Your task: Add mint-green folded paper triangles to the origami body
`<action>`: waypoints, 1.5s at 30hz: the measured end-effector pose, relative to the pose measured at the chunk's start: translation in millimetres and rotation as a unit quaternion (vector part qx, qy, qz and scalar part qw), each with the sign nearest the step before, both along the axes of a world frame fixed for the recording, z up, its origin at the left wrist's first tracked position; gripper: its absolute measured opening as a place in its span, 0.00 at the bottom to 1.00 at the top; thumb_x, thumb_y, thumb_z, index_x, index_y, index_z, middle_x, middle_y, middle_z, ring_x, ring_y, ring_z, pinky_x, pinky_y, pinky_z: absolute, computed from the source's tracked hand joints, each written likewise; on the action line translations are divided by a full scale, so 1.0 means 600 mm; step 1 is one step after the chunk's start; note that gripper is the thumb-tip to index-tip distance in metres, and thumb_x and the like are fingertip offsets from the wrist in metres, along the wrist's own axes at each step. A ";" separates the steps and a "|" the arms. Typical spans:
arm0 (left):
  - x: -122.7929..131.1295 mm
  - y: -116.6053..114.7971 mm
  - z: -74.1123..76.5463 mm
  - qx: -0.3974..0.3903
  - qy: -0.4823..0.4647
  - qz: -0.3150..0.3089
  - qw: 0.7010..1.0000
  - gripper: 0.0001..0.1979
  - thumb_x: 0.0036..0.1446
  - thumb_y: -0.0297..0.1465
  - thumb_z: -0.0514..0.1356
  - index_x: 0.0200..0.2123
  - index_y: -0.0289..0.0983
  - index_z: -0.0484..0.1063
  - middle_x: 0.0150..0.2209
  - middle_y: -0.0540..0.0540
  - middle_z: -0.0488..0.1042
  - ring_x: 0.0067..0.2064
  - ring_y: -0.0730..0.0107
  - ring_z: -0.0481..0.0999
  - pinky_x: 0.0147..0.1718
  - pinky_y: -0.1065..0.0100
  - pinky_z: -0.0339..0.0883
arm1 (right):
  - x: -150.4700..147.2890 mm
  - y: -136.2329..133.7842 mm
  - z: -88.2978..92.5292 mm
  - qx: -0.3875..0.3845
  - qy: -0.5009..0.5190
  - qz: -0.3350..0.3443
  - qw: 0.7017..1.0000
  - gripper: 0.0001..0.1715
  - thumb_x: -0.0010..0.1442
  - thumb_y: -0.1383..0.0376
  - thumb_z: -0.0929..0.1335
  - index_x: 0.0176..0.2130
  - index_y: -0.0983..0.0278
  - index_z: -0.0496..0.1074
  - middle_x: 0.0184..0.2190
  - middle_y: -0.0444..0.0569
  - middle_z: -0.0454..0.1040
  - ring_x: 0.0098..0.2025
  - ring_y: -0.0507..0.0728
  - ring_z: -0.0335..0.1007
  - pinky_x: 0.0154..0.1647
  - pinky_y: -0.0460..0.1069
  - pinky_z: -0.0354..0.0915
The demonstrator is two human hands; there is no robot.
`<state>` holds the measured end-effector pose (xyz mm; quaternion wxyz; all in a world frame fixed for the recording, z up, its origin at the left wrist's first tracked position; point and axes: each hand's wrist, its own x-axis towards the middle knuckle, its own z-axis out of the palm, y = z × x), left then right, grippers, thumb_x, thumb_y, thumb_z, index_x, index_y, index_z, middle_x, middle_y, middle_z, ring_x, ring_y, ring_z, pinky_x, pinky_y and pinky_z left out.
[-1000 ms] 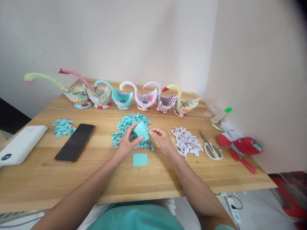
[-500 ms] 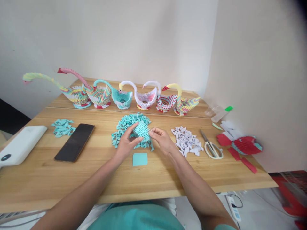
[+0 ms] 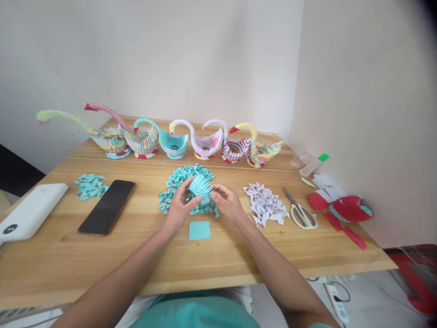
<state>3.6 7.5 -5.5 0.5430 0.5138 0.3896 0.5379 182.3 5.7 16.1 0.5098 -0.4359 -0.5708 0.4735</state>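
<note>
A rounded turquoise 3D origami piece (image 3: 200, 187), built of interlocked paper units, is held just over a pile of loose turquoise folded-paper units (image 3: 175, 182). My left hand (image 3: 180, 202) grips its left side, the thumb along the near edge and the fingers behind. On the other side, the thumb and fingers of my right hand (image 3: 227, 200) are closed against its right edge. Whether a loose unit sits between those right fingertips is hidden. A small turquoise paper card (image 3: 199, 230) lies on the table just below the hands.
Several origami swans (image 3: 174, 143) line the back of the wooden table (image 3: 136, 269). Leftward lie a phone (image 3: 107, 207), a white power bank (image 3: 32, 212) and a small turquoise pile (image 3: 90, 186). White paper units (image 3: 265, 202), scissors (image 3: 302, 214) and a red origami piece (image 3: 351, 208) sit rightward.
My right hand has shifted from a fingertip pinch at the origami piece's right edge to a fuller hold against its side. The left hand keeps its grip. The view has tilted slightly up.
</note>
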 end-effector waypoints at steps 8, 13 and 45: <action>0.000 -0.001 0.011 -0.056 -0.095 -0.032 0.993 0.34 0.52 0.41 0.67 0.60 0.45 0.59 0.62 0.42 0.64 0.54 0.60 0.72 0.45 0.63 0.72 | 0.004 -0.001 0.007 0.111 -0.138 -0.019 0.984 0.18 0.54 0.56 0.75 0.45 0.58 0.79 0.46 0.51 0.79 0.49 0.62 0.73 0.55 0.57 0.65; -0.001 -0.003 0.013 -0.073 -0.105 -0.025 0.992 0.33 0.51 0.42 0.68 0.58 0.43 0.60 0.60 0.40 0.65 0.55 0.59 0.71 0.47 0.63 0.71 | 0.005 0.004 0.000 0.168 -0.189 0.015 0.967 0.11 0.54 0.57 0.76 0.39 0.57 0.79 0.40 0.50 0.80 0.46 0.63 0.73 0.54 0.58 0.64; 0.001 -0.006 0.021 -0.138 -0.195 -0.048 0.970 0.33 0.47 0.37 0.72 0.56 0.45 0.66 0.49 0.46 0.71 0.45 0.66 0.73 0.39 0.66 0.73 | 0.011 0.002 -0.005 0.212 -0.239 -0.001 0.948 0.11 0.55 0.58 0.75 0.38 0.59 0.79 0.39 0.50 0.81 0.47 0.62 0.75 0.55 0.59 0.65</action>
